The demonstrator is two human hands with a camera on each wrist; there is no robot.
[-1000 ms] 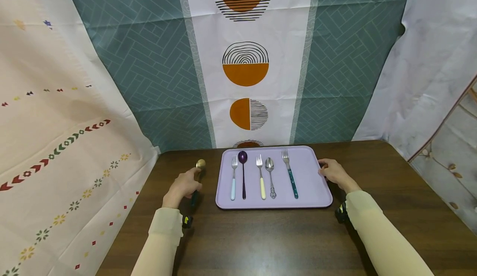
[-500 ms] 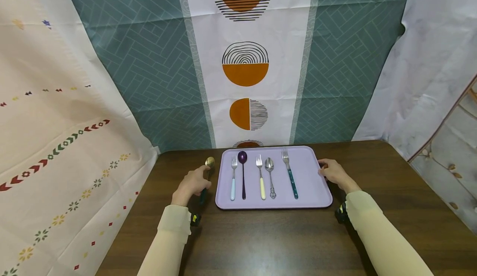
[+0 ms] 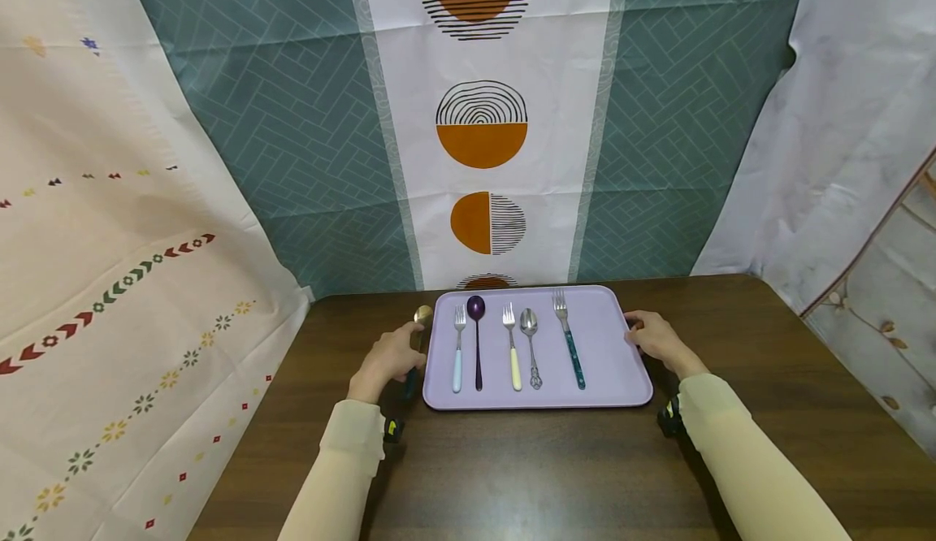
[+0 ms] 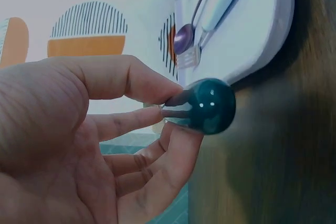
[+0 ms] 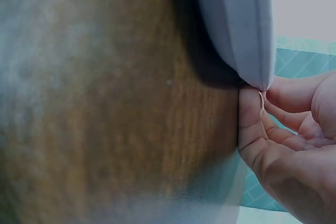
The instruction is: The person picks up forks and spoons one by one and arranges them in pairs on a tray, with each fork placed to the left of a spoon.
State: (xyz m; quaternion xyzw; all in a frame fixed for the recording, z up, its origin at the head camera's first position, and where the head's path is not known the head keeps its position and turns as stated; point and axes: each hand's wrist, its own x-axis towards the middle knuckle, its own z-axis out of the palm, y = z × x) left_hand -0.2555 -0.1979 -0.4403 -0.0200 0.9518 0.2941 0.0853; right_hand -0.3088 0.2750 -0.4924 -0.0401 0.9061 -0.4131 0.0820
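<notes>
My left hand (image 3: 392, 353) pinches a spoon with a gold bowl (image 3: 422, 313) and a dark green handle, just beside the tray's left edge. Close up in the left wrist view, the glossy green handle end (image 4: 212, 106) sticks out from between thumb and fingers. At the opposite side, my right hand (image 3: 656, 339) grips the right rim of the lilac tray (image 3: 614, 362) between thumb and fingers. On the tray lie a light-blue-handled fork (image 3: 458, 354), a purple spoon (image 3: 476, 309), a yellow-handled fork (image 3: 515, 362), a silver spoon (image 3: 530, 326) and a green-handled fork (image 3: 573, 354).
The tray rests on a dark brown wooden table (image 3: 526, 476). A patterned cloth (image 3: 322, 159) hangs behind the table's back edge. Pale cloths hang at the left (image 3: 132, 281) and right (image 3: 841, 143).
My left hand has moved right with the gold-bowled spoon, coming up close to the tray's left edge. My right hand, the tray and its cutlery stay where they were.
</notes>
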